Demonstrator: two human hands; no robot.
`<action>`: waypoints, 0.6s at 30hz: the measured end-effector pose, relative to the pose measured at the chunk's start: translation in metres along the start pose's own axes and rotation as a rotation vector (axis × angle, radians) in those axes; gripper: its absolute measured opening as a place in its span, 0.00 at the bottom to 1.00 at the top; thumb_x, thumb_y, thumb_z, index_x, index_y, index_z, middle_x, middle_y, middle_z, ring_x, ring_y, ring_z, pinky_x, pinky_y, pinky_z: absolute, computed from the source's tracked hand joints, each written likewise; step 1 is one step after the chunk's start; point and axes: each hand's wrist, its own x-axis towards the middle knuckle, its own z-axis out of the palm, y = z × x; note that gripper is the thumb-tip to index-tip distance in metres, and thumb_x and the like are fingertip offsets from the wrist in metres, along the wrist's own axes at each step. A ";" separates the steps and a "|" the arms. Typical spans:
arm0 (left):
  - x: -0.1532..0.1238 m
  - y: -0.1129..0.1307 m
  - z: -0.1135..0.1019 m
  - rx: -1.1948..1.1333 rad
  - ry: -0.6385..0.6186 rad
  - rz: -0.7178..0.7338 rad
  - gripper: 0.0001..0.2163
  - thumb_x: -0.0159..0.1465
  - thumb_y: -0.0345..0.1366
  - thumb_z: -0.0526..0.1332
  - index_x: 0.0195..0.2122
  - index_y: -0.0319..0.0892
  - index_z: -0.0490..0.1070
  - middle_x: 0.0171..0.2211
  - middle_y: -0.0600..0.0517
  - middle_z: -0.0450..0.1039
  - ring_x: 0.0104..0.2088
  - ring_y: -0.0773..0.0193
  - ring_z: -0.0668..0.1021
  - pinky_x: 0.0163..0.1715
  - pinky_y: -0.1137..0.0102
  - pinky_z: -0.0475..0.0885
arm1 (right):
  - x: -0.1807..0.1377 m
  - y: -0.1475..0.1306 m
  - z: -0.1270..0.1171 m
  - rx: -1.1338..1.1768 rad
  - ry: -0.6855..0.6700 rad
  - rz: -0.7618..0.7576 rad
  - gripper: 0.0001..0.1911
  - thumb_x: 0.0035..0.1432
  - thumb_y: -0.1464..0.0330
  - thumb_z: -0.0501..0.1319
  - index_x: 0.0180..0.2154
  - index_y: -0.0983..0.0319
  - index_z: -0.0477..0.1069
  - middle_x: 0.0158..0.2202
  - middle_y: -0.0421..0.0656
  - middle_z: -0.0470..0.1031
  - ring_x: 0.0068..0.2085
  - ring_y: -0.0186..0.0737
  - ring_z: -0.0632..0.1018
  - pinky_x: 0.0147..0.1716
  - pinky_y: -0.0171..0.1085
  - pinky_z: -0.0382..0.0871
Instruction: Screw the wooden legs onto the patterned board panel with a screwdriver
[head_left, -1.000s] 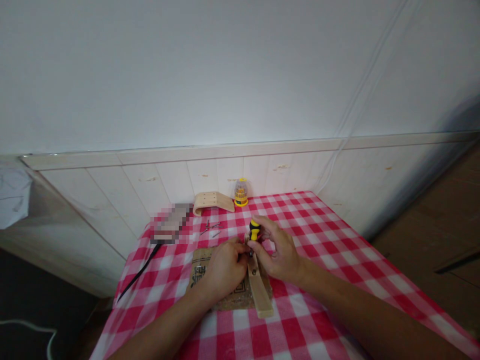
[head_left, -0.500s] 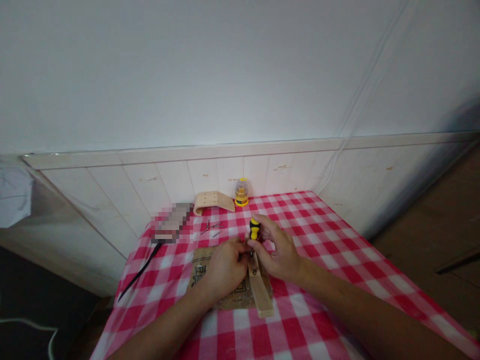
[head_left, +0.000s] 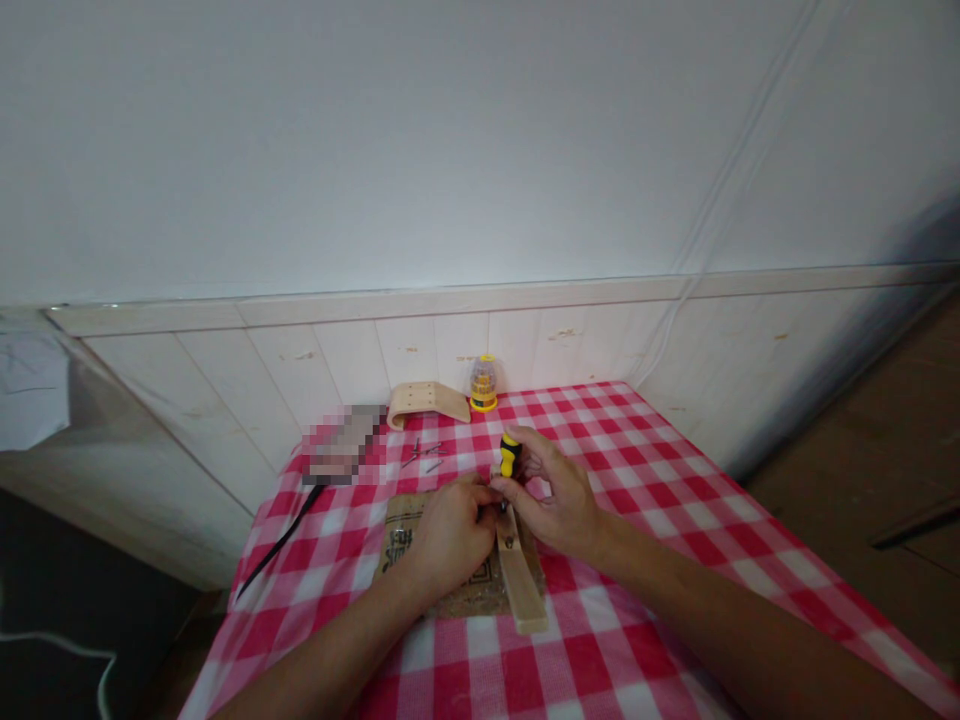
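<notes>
My right hand (head_left: 556,503) is closed around a small yellow-and-black screwdriver (head_left: 510,457), held upright over the far end of a pale wooden strip (head_left: 519,585). The strip lies on a brown cork mat (head_left: 461,595) on a red-and-white checked tablecloth (head_left: 652,470). My left hand (head_left: 450,532) is curled with its fingertips pinched by the screwdriver's tip at the strip's end; what it pinches is hidden. A dark screw or hole shows on the strip just below the hands.
A curved wooden piece (head_left: 426,404) and a small yellow-based clear container (head_left: 484,383) stand at the table's back edge by the wall. Loose screws (head_left: 424,458) lie behind the mat. A blurred object (head_left: 343,445) with a black cable (head_left: 279,545) sits at the left.
The hands and screwdriver stay in nearly the same place; my right hand's fingers have shifted slightly on the handle.
</notes>
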 end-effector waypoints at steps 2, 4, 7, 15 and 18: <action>0.000 0.001 -0.001 -0.005 -0.010 -0.002 0.14 0.59 0.24 0.55 0.32 0.42 0.81 0.37 0.49 0.78 0.39 0.59 0.80 0.43 0.68 0.72 | -0.001 0.000 -0.001 0.007 -0.010 0.006 0.34 0.61 0.74 0.65 0.66 0.53 0.58 0.53 0.48 0.78 0.49 0.47 0.83 0.47 0.44 0.81; 0.001 0.001 -0.002 -0.011 -0.016 -0.006 0.14 0.59 0.24 0.55 0.33 0.43 0.81 0.36 0.49 0.78 0.39 0.59 0.80 0.43 0.68 0.72 | -0.003 0.002 -0.002 0.024 -0.037 0.008 0.34 0.62 0.75 0.62 0.66 0.55 0.57 0.52 0.50 0.79 0.49 0.47 0.83 0.45 0.44 0.82; 0.001 0.002 -0.002 -0.017 -0.017 -0.004 0.15 0.59 0.24 0.55 0.34 0.43 0.81 0.37 0.49 0.79 0.40 0.59 0.80 0.43 0.68 0.72 | -0.005 0.003 -0.004 0.047 -0.078 -0.007 0.34 0.63 0.76 0.58 0.67 0.57 0.54 0.51 0.51 0.79 0.47 0.46 0.83 0.43 0.43 0.82; 0.000 0.000 -0.001 -0.026 -0.014 -0.007 0.14 0.59 0.24 0.55 0.32 0.42 0.80 0.36 0.49 0.78 0.38 0.60 0.79 0.41 0.68 0.72 | -0.003 0.002 -0.004 0.007 -0.051 -0.017 0.34 0.61 0.76 0.59 0.66 0.58 0.56 0.50 0.51 0.78 0.48 0.47 0.82 0.45 0.45 0.81; 0.001 0.000 -0.001 -0.022 -0.020 -0.010 0.14 0.59 0.24 0.55 0.31 0.42 0.80 0.36 0.49 0.78 0.38 0.59 0.79 0.41 0.68 0.72 | -0.003 0.002 -0.004 -0.007 -0.039 -0.031 0.34 0.61 0.76 0.60 0.66 0.57 0.56 0.51 0.51 0.78 0.47 0.48 0.82 0.45 0.46 0.81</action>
